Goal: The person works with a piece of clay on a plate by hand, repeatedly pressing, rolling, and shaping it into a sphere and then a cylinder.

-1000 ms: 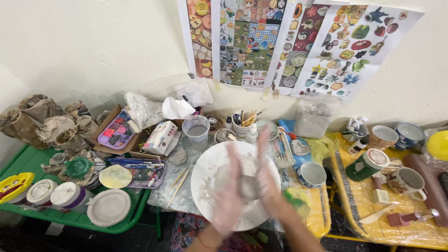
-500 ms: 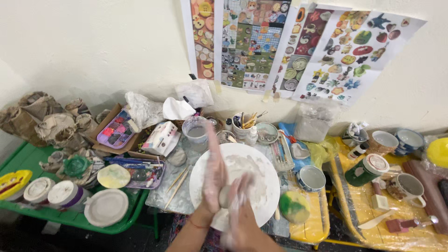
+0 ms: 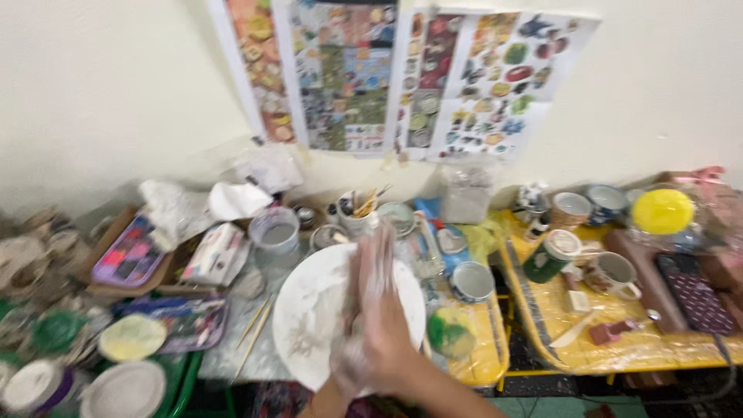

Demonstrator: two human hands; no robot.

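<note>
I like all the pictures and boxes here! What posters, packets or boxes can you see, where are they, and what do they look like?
Four tall paper sheets taped side by side on the cream wall, covered with small colourful photos.
White rectangular box with red and dark print, lying left of the big white round plate under the hands.
Clear crinkled plastic bag of pale grey stuff, standing against the wall below the sheets.
No screens in view.
</note>
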